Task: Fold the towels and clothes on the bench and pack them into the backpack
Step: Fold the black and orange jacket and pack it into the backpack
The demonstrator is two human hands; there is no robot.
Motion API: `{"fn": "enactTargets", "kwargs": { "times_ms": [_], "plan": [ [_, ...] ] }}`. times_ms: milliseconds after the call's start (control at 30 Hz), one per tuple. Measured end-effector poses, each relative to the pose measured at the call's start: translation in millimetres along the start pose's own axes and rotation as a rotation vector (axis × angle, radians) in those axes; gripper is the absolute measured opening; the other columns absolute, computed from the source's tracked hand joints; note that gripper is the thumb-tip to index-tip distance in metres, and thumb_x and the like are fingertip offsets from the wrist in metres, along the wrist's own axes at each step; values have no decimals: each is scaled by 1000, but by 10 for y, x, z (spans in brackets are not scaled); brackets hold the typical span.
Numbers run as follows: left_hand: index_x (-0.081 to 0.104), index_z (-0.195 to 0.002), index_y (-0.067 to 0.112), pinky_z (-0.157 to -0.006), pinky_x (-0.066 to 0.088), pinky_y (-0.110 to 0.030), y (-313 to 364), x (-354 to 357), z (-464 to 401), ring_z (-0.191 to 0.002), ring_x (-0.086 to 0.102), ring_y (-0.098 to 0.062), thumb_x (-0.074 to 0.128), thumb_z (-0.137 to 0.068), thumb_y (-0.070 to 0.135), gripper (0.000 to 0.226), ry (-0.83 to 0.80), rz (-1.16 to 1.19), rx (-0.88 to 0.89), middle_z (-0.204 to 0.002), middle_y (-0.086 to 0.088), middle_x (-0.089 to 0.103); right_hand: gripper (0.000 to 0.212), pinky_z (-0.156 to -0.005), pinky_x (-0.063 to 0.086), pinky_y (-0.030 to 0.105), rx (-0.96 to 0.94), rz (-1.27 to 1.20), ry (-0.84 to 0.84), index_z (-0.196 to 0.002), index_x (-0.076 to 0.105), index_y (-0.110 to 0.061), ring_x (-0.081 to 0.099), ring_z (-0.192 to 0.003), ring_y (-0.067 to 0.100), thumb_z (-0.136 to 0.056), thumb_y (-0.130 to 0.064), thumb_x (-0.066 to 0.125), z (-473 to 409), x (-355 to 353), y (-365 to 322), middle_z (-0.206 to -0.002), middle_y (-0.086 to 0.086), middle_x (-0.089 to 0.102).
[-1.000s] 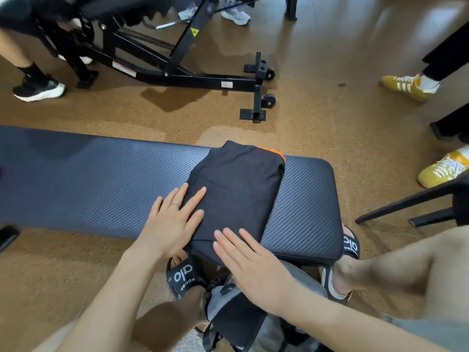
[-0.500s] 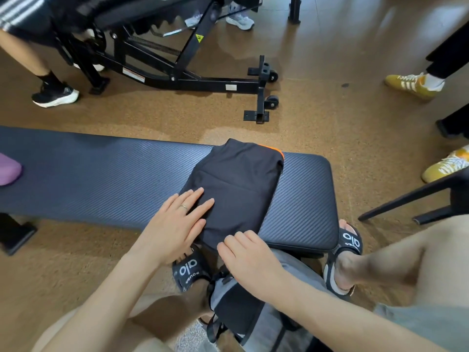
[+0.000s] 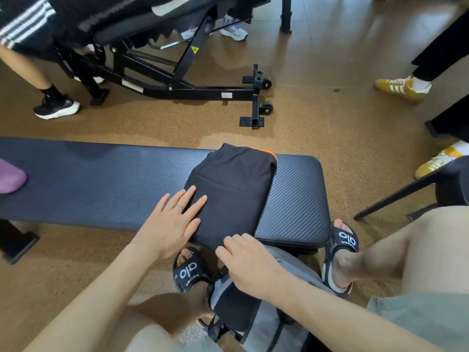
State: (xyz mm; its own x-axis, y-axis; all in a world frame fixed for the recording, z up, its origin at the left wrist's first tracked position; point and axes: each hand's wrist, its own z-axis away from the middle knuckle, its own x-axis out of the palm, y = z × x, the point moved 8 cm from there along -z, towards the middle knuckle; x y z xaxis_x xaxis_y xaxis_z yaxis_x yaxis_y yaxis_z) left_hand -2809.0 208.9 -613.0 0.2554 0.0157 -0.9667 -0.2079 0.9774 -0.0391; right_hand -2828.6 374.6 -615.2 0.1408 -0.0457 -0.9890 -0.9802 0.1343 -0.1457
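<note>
A folded black garment (image 3: 236, 189) with an orange edge lies on the right end of the dark padded bench (image 3: 101, 184). My left hand (image 3: 172, 219) rests flat on the garment's near left corner, fingers straight. My right hand (image 3: 248, 262) curls its fingers over the garment's near edge, which hangs past the bench's front; whether it grips the cloth is unclear. A grey and black backpack (image 3: 253, 316) sits on the floor between my feet, under my right hand. A purple item (image 3: 10, 179) shows at the bench's far left.
A black adjustable gym bench frame (image 3: 182, 82) stands on the cork floor beyond. Other people's feet surround: a black sneaker (image 3: 57, 107) at left, yellow shoes (image 3: 403, 86) at right. A dark chair leg (image 3: 406, 194) slants in from the right.
My right hand has slid back to the garment's near edge and its fingers have curled there. The view has shifted, revealing the purple item at left. My left hand stays flat.
</note>
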Motion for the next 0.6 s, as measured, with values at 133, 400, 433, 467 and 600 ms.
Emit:
{"fn": "enactTargets", "kwargs": {
  "times_ms": [133,400,433,467,600],
  "plan": [
    [7,-163,27,-128,5,-44,182,-82,54,-158,1,-20,28,-98,60,77,106,-35,219,-171,-1,-3,95,-113,32,54,88,43,18,-148,32,-6,37,-134,41,-68,-21,81,-85,19,-74,-146,24,37],
    [-24,-156,4,-126,-5,-47,336,119,28,-155,-16,-33,49,-99,17,93,70,-373,231,-164,-19,-26,96,-121,18,59,106,128,-96,-159,15,-18,17,-152,40,-84,-18,75,-195,184,132,-162,27,22],
    [-24,-155,2,-126,-5,-47,368,116,24,-155,-14,-35,44,-101,12,87,69,-399,241,-164,-22,-25,90,-120,23,59,101,118,-81,-157,23,-16,25,-150,40,-83,-15,73,-193,172,139,-159,27,30],
    [-24,-154,-1,-125,-6,-48,392,122,28,-155,-12,-37,39,-103,10,83,59,-425,254,-163,-24,-25,82,-118,29,58,88,108,-57,-154,31,-14,33,-147,39,-83,-13,72,-198,154,140,-154,26,39],
    [-21,-155,-1,-127,-2,-48,391,121,75,-156,-7,-37,44,-102,11,85,34,-450,287,-164,-25,-22,66,-113,41,50,-26,1,79,-141,52,-7,54,-132,32,-78,-3,70,-76,34,214,-138,17,58]
  ]
}}
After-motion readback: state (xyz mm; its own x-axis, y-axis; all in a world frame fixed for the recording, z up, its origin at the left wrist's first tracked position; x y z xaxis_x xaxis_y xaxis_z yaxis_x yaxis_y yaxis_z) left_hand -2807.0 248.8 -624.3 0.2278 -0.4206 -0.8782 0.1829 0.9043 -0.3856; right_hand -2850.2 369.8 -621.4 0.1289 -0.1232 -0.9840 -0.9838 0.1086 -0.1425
